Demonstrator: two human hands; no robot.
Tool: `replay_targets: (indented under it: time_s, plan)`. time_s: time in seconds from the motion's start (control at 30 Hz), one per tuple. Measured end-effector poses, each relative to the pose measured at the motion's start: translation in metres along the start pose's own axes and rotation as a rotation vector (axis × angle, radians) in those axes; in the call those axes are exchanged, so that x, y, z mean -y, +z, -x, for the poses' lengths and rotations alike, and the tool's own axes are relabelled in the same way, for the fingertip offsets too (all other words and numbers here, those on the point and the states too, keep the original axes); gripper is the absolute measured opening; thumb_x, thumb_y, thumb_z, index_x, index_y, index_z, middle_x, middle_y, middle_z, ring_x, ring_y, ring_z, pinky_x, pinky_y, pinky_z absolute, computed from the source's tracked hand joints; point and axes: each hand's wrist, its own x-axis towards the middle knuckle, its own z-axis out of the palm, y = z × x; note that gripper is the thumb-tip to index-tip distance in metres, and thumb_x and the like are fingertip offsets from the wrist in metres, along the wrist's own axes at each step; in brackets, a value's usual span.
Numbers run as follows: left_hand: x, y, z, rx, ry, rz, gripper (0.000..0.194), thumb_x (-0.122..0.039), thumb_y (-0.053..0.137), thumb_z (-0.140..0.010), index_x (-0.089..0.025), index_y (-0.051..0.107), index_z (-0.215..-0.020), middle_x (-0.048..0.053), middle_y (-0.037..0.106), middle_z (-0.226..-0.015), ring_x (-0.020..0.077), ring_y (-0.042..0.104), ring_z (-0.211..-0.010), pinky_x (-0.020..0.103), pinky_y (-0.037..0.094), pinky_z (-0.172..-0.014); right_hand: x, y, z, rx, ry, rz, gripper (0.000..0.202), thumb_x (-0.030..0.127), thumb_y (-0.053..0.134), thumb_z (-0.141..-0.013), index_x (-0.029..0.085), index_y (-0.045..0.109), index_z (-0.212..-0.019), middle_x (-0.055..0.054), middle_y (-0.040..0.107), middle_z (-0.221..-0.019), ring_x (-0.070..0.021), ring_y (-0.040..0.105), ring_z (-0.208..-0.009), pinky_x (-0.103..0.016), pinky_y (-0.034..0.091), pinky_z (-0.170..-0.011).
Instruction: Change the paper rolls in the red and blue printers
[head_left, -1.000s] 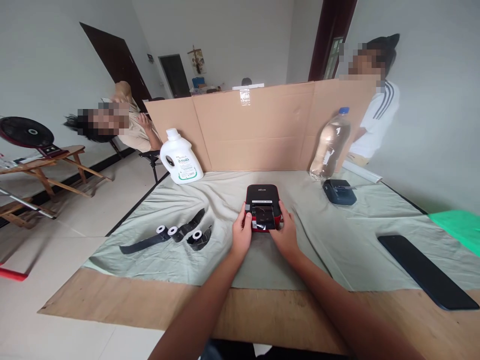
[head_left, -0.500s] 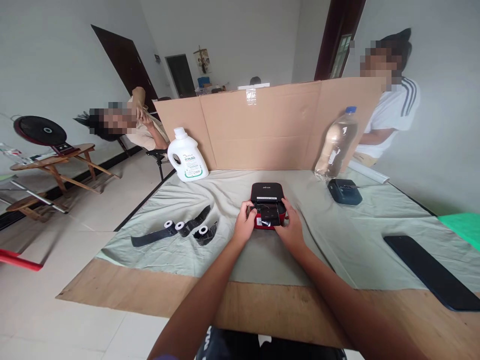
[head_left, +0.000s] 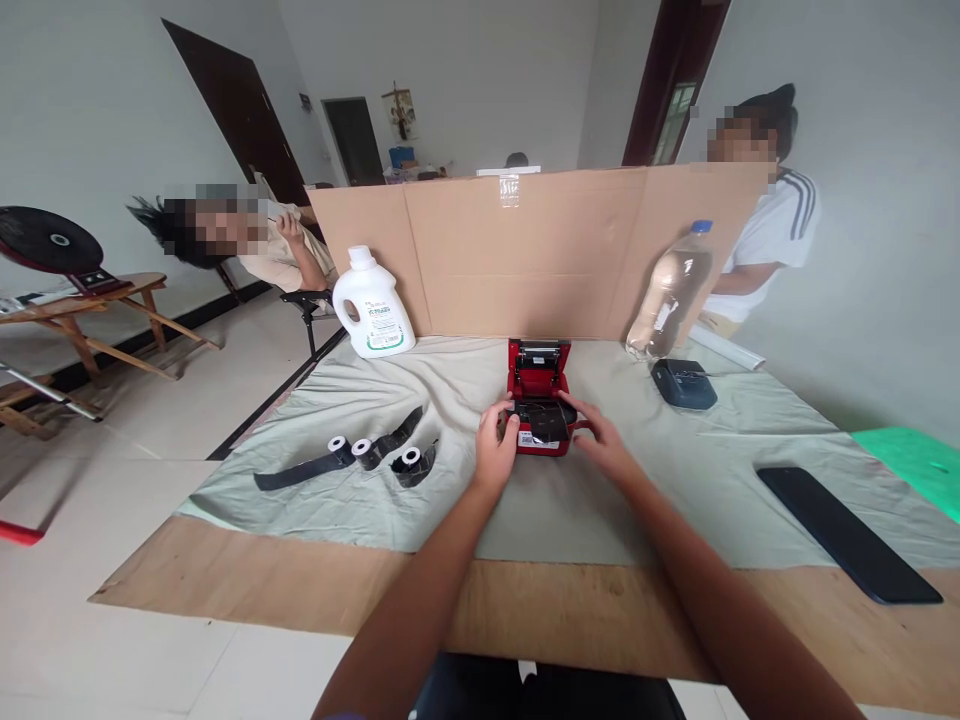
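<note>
A small red and black printer [head_left: 540,448] sits on the pale green cloth, its lid [head_left: 538,362] raised and showing a red inside. Black film [head_left: 551,422] lies over its front. My left hand [head_left: 496,442] grips the printer's left side, thumb near the front corner. At the right side is my right hand [head_left: 598,436], fingers apart, with a fingertip by the printer's upper right edge. Left of the printer lie several rolls of black film [head_left: 364,453] with white cores, strips partly unrolled.
A white detergent jug [head_left: 379,310] and a clear bottle [head_left: 671,290] stand before a cardboard screen [head_left: 525,255]. Toward the right are a dark box [head_left: 684,384] and a black phone-like slab [head_left: 847,535]. Two people sit beyond the table, left and right.
The printer's lid has swung from nearly down to upright. My right hand has moved slightly right, its fingers more apart. The view has shifted a little.
</note>
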Motion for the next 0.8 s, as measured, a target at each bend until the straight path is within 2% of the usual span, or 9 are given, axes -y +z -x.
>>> replay_targets:
  time_s: [0.1,0.17,0.3,0.37,0.43,0.53,0.63,0.73,0.8]
  plan:
    - [0.003,0.0,-0.001,-0.019,0.015,0.008,0.022,-0.026,0.052,-0.097,-0.021,0.062,-0.116,0.01,0.064,-0.135,0.0225,0.059,-0.129,0.039,0.046,-0.11,0.016,-0.033,-0.031,0.089,0.06,0.004,0.048,0.023,0.047,-0.08,0.022,0.075,-0.118,-0.007,0.075,-0.121,-0.0237,0.067,-0.102,-0.039,0.054,-0.092]
    - [0.003,0.0,-0.002,-0.028,0.03,0.002,0.021,-0.023,0.053,-0.096,-0.022,0.063,-0.115,0.009,0.065,-0.133,0.0227,0.059,-0.128,0.04,0.045,-0.109,0.031,-0.036,-0.061,0.14,0.103,0.178,0.042,0.023,0.047,-0.083,0.021,0.078,-0.112,-0.006,0.077,-0.114,-0.023,0.069,-0.1,-0.037,0.054,-0.094]
    - [0.002,0.0,-0.004,-0.036,0.058,-0.005,0.02,-0.022,0.056,-0.094,-0.023,0.064,-0.113,0.008,0.067,-0.132,0.0227,0.06,-0.126,0.04,0.045,-0.108,0.055,0.003,-0.119,0.511,0.213,0.692,0.037,0.014,0.054,-0.08,0.021,0.079,-0.106,-0.006,0.077,-0.115,-0.0249,0.07,-0.109,-0.034,0.052,-0.098]
    - [0.002,-0.001,-0.004,-0.029,0.059,-0.005,0.02,-0.022,0.056,-0.094,-0.023,0.064,-0.113,0.008,0.067,-0.132,0.0227,0.06,-0.126,0.04,0.045,-0.108,0.059,0.027,-0.139,0.647,0.293,0.808,0.027,0.008,0.062,-0.073,0.019,0.081,-0.089,-0.008,0.08,-0.099,-0.0284,0.072,-0.102,-0.035,0.054,-0.092]
    - [0.002,-0.002,-0.004,-0.018,0.051,-0.001,0.021,-0.023,0.056,-0.094,-0.023,0.064,-0.114,0.009,0.066,-0.134,0.0228,0.059,-0.127,0.041,0.044,-0.108,0.06,0.043,-0.15,0.714,0.351,0.836,0.018,0.003,0.067,-0.065,0.019,0.076,-0.069,-0.008,0.077,-0.078,-0.0302,0.072,-0.09,-0.037,0.056,-0.083]
    - [0.003,-0.003,-0.004,-0.008,0.042,0.015,0.022,-0.023,0.057,-0.095,-0.022,0.063,-0.115,0.009,0.065,-0.135,0.0231,0.058,-0.129,0.041,0.044,-0.109,0.06,0.053,-0.154,0.757,0.404,0.859,0.021,-0.001,0.07,-0.061,0.018,0.067,-0.055,-0.008,0.07,-0.065,-0.0299,0.071,-0.08,-0.038,0.055,-0.076]
    - [0.004,-0.002,-0.004,-0.01,0.041,0.021,0.022,-0.023,0.057,-0.095,-0.022,0.063,-0.116,0.009,0.065,-0.135,0.0232,0.058,-0.128,0.041,0.044,-0.108,0.063,0.049,-0.151,0.73,0.42,0.852,0.021,0.002,0.072,-0.065,0.018,0.062,-0.055,-0.009,0.069,-0.068,-0.0289,0.069,-0.082,-0.038,0.053,-0.076]
    - [0.004,-0.002,-0.004,-0.017,0.039,0.026,0.022,-0.024,0.057,-0.095,-0.022,0.064,-0.116,0.009,0.065,-0.133,0.0232,0.059,-0.126,0.04,0.046,-0.106,0.071,0.031,-0.144,0.668,0.395,0.822,0.012,0.013,0.071,-0.076,0.018,0.064,-0.068,-0.008,0.071,-0.081,-0.0246,0.067,-0.085,-0.033,0.051,-0.076]
    - [0.005,-0.002,-0.005,-0.017,0.036,0.023,0.022,-0.023,0.057,-0.094,-0.022,0.064,-0.115,0.01,0.066,-0.13,0.0232,0.06,-0.123,0.04,0.047,-0.104,0.079,0.011,-0.138,0.554,0.408,0.699,0.007,0.023,0.068,-0.084,0.018,0.066,-0.081,-0.007,0.071,-0.09,-0.0205,0.065,-0.084,-0.029,0.05,-0.07]
